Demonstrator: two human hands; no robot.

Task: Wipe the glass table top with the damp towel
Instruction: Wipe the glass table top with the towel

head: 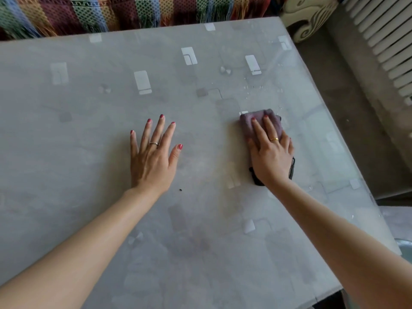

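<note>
towel [260, 123] partly under right hand [270, 159]

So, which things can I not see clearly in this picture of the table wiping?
- Head view: most of the towel is hidden under the right hand; its full shape cannot be told.
- The small dark speck on the glass table top, near the left hand, is too small to identify.
- The striped fabric beyond the table is cut off by the top edge.
- Whether the towel is damp does not show.
</note>
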